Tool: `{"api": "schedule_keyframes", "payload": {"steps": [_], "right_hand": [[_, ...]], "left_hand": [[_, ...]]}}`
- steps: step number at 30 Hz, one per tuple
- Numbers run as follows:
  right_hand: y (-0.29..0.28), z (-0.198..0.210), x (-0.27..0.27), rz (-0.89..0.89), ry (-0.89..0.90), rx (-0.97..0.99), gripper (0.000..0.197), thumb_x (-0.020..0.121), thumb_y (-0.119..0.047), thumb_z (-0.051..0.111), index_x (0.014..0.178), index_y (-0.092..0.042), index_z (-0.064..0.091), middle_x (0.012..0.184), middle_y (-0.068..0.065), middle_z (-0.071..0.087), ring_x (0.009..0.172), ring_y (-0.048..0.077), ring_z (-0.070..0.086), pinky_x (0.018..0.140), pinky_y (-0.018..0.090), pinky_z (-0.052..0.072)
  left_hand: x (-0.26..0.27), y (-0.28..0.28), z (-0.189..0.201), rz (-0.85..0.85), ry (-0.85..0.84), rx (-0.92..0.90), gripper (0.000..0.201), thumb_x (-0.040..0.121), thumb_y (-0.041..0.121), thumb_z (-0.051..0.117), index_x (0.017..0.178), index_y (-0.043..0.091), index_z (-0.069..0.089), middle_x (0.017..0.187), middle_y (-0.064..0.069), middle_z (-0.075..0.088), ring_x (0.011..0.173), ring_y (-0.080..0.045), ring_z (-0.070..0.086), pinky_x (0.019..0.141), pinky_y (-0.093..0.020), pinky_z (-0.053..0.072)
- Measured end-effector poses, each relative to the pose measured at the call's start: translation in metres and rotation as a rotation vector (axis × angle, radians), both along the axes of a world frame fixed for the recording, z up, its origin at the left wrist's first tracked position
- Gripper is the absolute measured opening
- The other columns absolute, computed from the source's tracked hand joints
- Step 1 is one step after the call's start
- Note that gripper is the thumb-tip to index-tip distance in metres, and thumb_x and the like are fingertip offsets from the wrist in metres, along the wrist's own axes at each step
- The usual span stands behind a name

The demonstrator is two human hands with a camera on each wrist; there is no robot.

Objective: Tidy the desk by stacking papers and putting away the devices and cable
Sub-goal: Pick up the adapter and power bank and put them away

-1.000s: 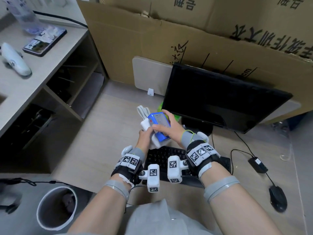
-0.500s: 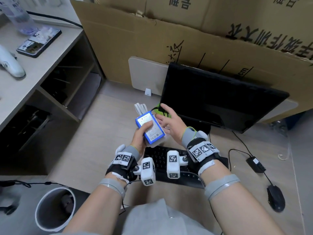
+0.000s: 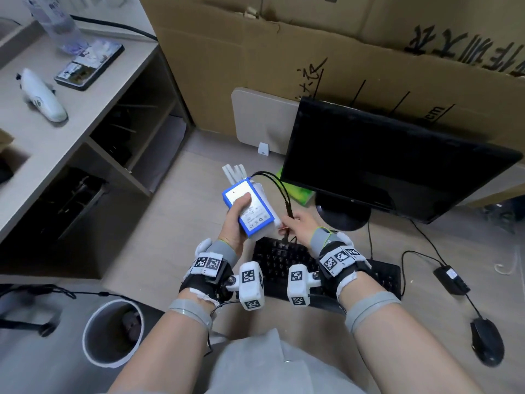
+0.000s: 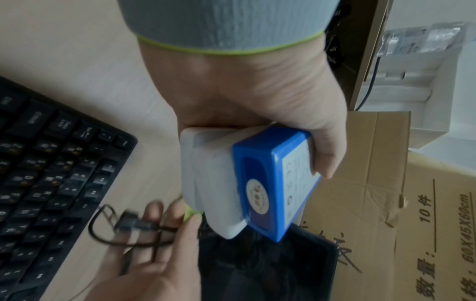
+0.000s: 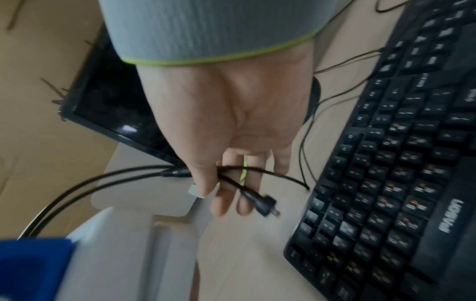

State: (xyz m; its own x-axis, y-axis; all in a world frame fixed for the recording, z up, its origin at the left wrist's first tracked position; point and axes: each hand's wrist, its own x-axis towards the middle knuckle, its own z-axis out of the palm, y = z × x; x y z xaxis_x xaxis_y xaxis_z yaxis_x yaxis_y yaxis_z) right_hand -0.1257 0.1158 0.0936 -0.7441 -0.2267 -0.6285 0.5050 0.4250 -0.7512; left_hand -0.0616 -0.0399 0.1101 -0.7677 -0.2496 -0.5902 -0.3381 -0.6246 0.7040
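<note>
My left hand [image 3: 237,220] grips a blue-edged device [image 3: 251,207] stacked on a white device [image 4: 208,183], held up over the desk in front of the monitor. White strips [image 3: 234,172] stick out beyond the stack's far end. A black cable [image 3: 279,189] loops from the stack's far end down to my right hand [image 3: 295,223], which pinches it between thumb and fingers just above the keyboard. In the right wrist view the cable's plug [image 5: 265,205] hangs past my right hand [image 5: 231,122].
A black monitor [image 3: 383,157] stands behind, a green item [image 3: 301,194] at its base. The keyboard [image 3: 284,260], a power adapter [image 3: 451,280] and a mouse [image 3: 487,342] lie to the right. A shelf unit [image 3: 93,120] is on the left, a bin [image 3: 113,334] below.
My right hand left the blue device, took the black cable and drew it down toward the keyboard. My left hand now holds the stack alone.
</note>
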Motion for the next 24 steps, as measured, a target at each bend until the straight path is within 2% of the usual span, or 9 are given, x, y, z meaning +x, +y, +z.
{"api": "schedule_keyframes", "payload": {"steps": [2,4,8,12,16,18,20,22,24], "right_hand": [[0.003,-0.005,0.004,-0.122,-0.052,-0.04,0.01,0.097,-0.009,0.054,0.088,-0.005,0.057,0.072,0.008,0.056,0.047,0.016,0.048,0.047,0.022,0.041],[0.007,-0.006,0.007,-0.132,-0.018,-0.055,0.013,0.099,-0.013,0.052,0.103,-0.005,0.062,0.073,0.005,0.053,0.043,0.012,0.041,0.051,0.027,0.043],[0.003,-0.002,0.004,-0.116,0.115,-0.049,0.026,0.097,-0.017,0.057,0.123,-0.021,0.06,0.094,0.001,0.059,0.065,0.015,0.051,0.055,0.022,0.05],[0.0,0.002,-0.002,-0.09,0.32,0.127,0.035,0.088,-0.037,0.068,0.121,-0.028,0.065,0.101,-0.009,0.062,0.091,0.012,0.058,0.088,0.032,0.05],[0.002,0.013,-0.001,0.02,0.338,0.309,0.035,0.088,-0.05,0.061,0.117,-0.029,0.067,0.098,-0.012,0.061,0.092,0.01,0.054,0.083,0.025,0.041],[0.001,0.015,0.0,0.035,0.361,0.338,0.035,0.09,-0.05,0.058,0.112,-0.025,0.069,0.096,-0.006,0.065,0.092,0.017,0.059,0.083,0.027,0.045],[-0.001,0.014,0.001,0.083,0.397,0.398,0.033,0.092,-0.048,0.055,0.112,-0.026,0.07,0.104,0.004,0.068,0.097,0.025,0.062,0.084,0.031,0.047],[-0.003,0.013,0.0,0.093,0.436,0.408,0.032,0.095,-0.041,0.053,0.123,-0.031,0.064,0.115,0.002,0.062,0.104,0.021,0.06,0.087,0.028,0.044],[-0.007,0.017,0.001,0.024,0.445,0.318,0.028,0.096,-0.033,0.051,0.122,-0.03,0.062,0.104,-0.005,0.064,0.098,0.015,0.06,0.084,0.026,0.043]], "left_hand": [[-0.001,-0.007,0.0,0.064,-0.022,-0.003,0.046,0.076,0.045,0.066,0.114,0.019,0.067,0.098,-0.002,0.076,0.085,-0.016,0.073,0.07,-0.028,0.056],[0.0,-0.013,-0.003,0.098,-0.032,-0.027,0.051,0.076,0.046,0.067,0.118,0.019,0.066,0.102,-0.002,0.076,0.087,-0.015,0.073,0.069,-0.028,0.055],[0.003,-0.016,-0.003,0.118,-0.048,-0.019,0.054,0.075,0.047,0.068,0.121,0.02,0.065,0.105,-0.002,0.076,0.09,-0.017,0.073,0.074,-0.031,0.055],[0.006,-0.013,-0.005,0.091,-0.058,-0.035,0.063,0.074,0.05,0.069,0.127,0.017,0.063,0.113,-0.007,0.074,0.095,-0.019,0.073,0.074,-0.031,0.056],[0.007,-0.013,-0.005,0.085,-0.057,-0.025,0.07,0.069,0.052,0.072,0.129,0.015,0.062,0.115,-0.009,0.074,0.099,-0.022,0.072,0.078,-0.035,0.057],[0.008,-0.013,-0.007,0.079,-0.059,-0.027,0.074,0.066,0.053,0.073,0.129,0.016,0.061,0.116,-0.009,0.074,0.103,-0.024,0.072,0.082,-0.038,0.058],[0.009,-0.014,-0.009,0.069,-0.065,-0.033,0.077,0.064,0.054,0.074,0.13,0.017,0.061,0.117,-0.01,0.073,0.105,-0.025,0.071,0.082,-0.039,0.059],[0.011,-0.013,-0.01,0.056,-0.064,-0.046,0.077,0.065,0.054,0.074,0.13,0.017,0.06,0.116,-0.009,0.074,0.103,-0.025,0.072,0.08,-0.037,0.058],[0.012,-0.013,-0.01,0.045,-0.065,-0.061,0.074,0.066,0.054,0.072,0.13,0.017,0.06,0.113,-0.008,0.075,0.101,-0.023,0.073,0.08,-0.037,0.058]]}}
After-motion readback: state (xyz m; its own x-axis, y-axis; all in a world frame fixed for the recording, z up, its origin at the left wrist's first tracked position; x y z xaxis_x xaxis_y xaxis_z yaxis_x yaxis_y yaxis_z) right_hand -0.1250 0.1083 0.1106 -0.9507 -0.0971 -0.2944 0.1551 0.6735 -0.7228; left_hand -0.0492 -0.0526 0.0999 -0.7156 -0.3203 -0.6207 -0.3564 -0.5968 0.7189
